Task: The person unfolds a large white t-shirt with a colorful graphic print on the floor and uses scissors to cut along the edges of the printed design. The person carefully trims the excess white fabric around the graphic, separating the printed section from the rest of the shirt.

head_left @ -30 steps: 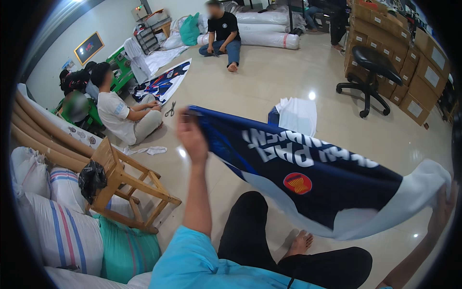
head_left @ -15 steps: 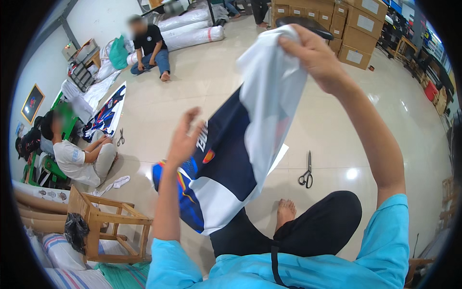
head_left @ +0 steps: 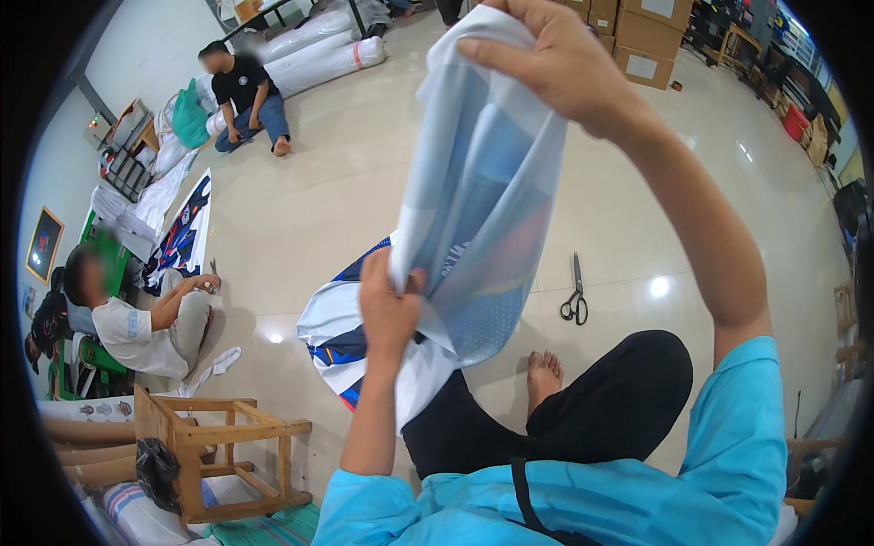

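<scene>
A large piece of printed fabric (head_left: 482,173) hangs in front of me, its pale back side showing and the print faintly visible through it. My right hand (head_left: 555,68) is raised and pinches the top edge between thumb and fingers. Lower and to the left, my left hand (head_left: 391,305) is closed on a gathered part of the cloth. Below that hand a white, navy, blue and red printed part (head_left: 337,318) of the fabric spreads toward my leg. On the floor to the right of the cloth lies a pair of black-handled scissors (head_left: 575,296), touched by neither hand.
My bare foot (head_left: 543,378) rests below the scissors. A wooden stool (head_left: 223,446) stands at lower left. Two people sit on the floor at left, one in a white shirt (head_left: 137,332), one in black (head_left: 246,91), near a printed sheet (head_left: 187,227). Wrapped rolls (head_left: 319,68) and cardboard boxes (head_left: 646,45) stand behind.
The fabric has turned so its pale back faces me. My left hand, spread and blurred beside it before, now grips it. The view has shifted slightly; the person in white has a hand at the other scissors.
</scene>
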Action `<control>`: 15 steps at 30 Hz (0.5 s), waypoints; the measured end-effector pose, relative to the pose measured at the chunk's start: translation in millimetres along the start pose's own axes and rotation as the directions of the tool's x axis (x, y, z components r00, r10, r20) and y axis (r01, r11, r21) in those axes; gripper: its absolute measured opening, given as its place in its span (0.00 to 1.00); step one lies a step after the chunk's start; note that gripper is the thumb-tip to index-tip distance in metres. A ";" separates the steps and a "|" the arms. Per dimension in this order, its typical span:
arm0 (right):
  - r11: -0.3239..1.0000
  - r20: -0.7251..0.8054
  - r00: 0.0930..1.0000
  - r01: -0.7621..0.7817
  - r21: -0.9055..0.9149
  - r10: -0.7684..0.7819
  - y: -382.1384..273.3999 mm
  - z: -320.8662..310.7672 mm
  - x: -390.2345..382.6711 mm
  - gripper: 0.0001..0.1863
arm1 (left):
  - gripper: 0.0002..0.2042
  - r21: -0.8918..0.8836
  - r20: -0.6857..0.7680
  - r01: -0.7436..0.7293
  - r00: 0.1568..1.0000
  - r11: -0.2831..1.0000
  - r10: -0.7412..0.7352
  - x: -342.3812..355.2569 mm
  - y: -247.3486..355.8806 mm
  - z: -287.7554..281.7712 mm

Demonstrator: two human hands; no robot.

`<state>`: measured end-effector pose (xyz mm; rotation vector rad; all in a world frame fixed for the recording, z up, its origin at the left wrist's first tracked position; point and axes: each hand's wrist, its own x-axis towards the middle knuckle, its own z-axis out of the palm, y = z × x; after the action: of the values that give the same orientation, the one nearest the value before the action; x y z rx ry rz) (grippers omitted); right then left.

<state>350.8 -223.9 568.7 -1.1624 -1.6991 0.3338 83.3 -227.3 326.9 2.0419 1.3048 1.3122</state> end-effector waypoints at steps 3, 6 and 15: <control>0.996 0.001 1.000 0.008 -0.086 -0.008 16.7 -34.5 8.8 0.09 | 0.17 0.161 -0.059 0.096 0.994 0.982 -0.088 16.2 -32.0 -42.8; 1.000 -0.091 0.996 -0.016 -0.015 0.014 34.8 -66.3 21.1 0.11 | 0.16 0.290 -0.053 0.165 0.986 0.943 -0.157 34.0 -52.7 -80.6; 0.939 -0.364 0.930 0.171 0.299 -0.053 47.8 -142.3 39.7 0.10 | 0.11 0.525 -0.073 0.285 0.954 0.802 -0.292 35.5 -143.0 -104.1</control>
<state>495.2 -209.0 623.6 -0.8171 -1.3289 0.3006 -72.4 -142.4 293.6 2.0497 2.0623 0.8565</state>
